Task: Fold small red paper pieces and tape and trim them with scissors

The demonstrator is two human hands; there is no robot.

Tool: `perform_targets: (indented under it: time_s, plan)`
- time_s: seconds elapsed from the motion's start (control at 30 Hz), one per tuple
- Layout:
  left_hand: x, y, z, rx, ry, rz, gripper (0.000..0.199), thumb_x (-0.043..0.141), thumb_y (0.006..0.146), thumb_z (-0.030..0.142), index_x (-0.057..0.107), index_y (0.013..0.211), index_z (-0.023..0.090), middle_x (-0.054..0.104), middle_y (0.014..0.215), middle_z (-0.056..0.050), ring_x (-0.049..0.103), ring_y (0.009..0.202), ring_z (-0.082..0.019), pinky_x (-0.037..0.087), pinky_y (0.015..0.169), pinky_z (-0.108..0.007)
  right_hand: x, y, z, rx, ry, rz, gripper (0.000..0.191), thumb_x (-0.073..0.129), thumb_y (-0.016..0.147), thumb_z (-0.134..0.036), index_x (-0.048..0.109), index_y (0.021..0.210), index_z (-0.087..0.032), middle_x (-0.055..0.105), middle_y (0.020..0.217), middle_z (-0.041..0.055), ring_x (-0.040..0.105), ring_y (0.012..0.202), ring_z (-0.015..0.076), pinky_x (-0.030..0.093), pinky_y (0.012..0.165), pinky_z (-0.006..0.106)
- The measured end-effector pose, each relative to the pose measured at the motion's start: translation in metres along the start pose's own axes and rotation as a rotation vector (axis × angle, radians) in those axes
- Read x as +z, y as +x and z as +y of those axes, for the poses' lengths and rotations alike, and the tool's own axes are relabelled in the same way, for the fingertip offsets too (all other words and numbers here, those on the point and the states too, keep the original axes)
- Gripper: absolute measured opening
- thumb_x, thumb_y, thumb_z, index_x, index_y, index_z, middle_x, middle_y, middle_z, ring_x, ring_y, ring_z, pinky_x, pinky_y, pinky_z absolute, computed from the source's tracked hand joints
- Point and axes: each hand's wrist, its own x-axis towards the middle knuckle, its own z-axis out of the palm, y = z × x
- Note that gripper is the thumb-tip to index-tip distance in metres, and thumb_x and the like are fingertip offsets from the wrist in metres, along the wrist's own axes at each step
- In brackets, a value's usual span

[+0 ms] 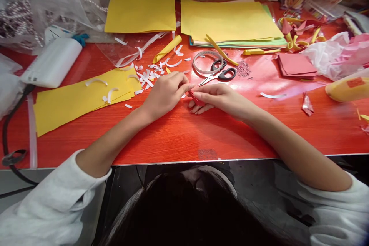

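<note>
Between my two hands, above the red table (161,134), is a small folded red paper piece (196,99). My left hand (170,90) pinches its upper left end with thumb and index finger. Thumb and fingers of my right hand (215,99) close on its other side. Just beyond my hands lie black-handled scissors (226,73) and a roll of clear tape (196,65). White paper scraps (148,77) are scattered beside my left hand. A rolled yellow paper (167,49) rests behind them.
Yellow sheets (141,11) and a stack of coloured paper (225,19) lie at the back. Yellow strips (72,100) and a white power strip (53,61) are on the left. Red paper squares (296,65), crumpled plastic (331,54) and a yellow object (348,86) lie right.
</note>
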Motion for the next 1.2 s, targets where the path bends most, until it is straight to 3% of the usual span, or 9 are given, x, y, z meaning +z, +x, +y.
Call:
perform_targets:
  time_s: [0.27, 0.4, 0.73, 1.0, 1.2]
  plan:
    - [0.0056, -0.0028, -0.0024, 0.088, 0.055, -0.042, 0.014, 0.047, 0.088, 0.021, 0.053, 0.076, 0.016, 0.055, 0.075, -0.002, 0.050, 0.070, -0.013, 0.039, 0.067, -0.025, 0.0002, 0.0004, 0.0027, -0.004, -0.031, -0.004, 0.014, 0.062, 0.081, -0.027, 0.064, 0.087, -0.014, 0.069, 0.085, 0.0073, 0.068, 0.076, 0.0158, 0.057, 0.070, 0.028]
    - [0.0062, -0.0036, -0.0054, 0.165, 0.112, -0.073, 0.016, 0.044, 0.090, 0.021, 0.054, 0.078, 0.016, 0.055, 0.076, -0.003, 0.051, 0.071, -0.014, 0.039, 0.067, -0.026, 0.0002, 0.0001, 0.0022, -0.005, -0.024, -0.005, 0.015, 0.064, 0.079, -0.029, 0.064, 0.086, -0.015, 0.069, 0.084, 0.0061, 0.068, 0.076, 0.0154, 0.057, 0.071, 0.028]
    - [0.0095, -0.0071, -0.0056, 0.189, 0.332, -0.059, 0.026, 0.037, 0.093, 0.026, 0.055, 0.078, 0.013, 0.056, 0.078, -0.007, 0.052, 0.073, -0.017, 0.037, 0.065, -0.028, 0.0003, 0.0017, 0.0035, -0.005, -0.050, 0.006, 0.018, 0.061, 0.082, -0.033, 0.065, 0.084, -0.015, 0.069, 0.082, 0.0058, 0.068, 0.075, 0.0153, 0.057, 0.070, 0.028]
    - [0.0040, -0.0030, -0.0028, 0.147, 0.016, -0.118, 0.019, 0.047, 0.089, 0.027, 0.053, 0.074, 0.016, 0.055, 0.072, -0.002, 0.050, 0.067, -0.012, 0.038, 0.063, -0.024, -0.0005, -0.0004, 0.0022, 0.009, -0.054, 0.003, 0.018, 0.062, 0.081, -0.032, 0.064, 0.086, -0.014, 0.069, 0.082, 0.0074, 0.068, 0.074, 0.0162, 0.057, 0.069, 0.029]
    - [0.0040, -0.0038, 0.0012, 0.127, -0.003, -0.076, 0.018, 0.050, 0.087, 0.022, 0.053, 0.071, 0.016, 0.055, 0.068, -0.001, 0.049, 0.064, -0.012, 0.037, 0.062, -0.025, 0.0004, 0.0004, 0.0017, 0.002, -0.053, 0.000, 0.020, 0.063, 0.081, -0.033, 0.064, 0.086, -0.014, 0.069, 0.081, 0.0074, 0.068, 0.074, 0.0158, 0.058, 0.070, 0.028]
